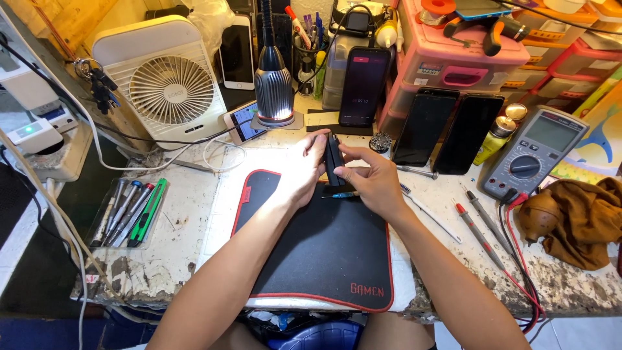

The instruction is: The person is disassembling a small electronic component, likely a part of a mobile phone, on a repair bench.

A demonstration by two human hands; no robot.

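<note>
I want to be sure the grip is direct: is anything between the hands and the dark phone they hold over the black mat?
Nothing visible. The left hand and right hand both touch the dark phone directly, held on edge above the black mat.

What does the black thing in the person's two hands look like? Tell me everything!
The black thing is slim, flat and dark, like a phone seen edge-on. It stands nearly upright, held above the far edge of a black mat with a red border. The left hand holds its left side and the right hand pinches its right side, so fingers cover part of it. A desk lamp shines brightly on the left hand. Its material looks smooth, but finer details are too small to tell.
</note>
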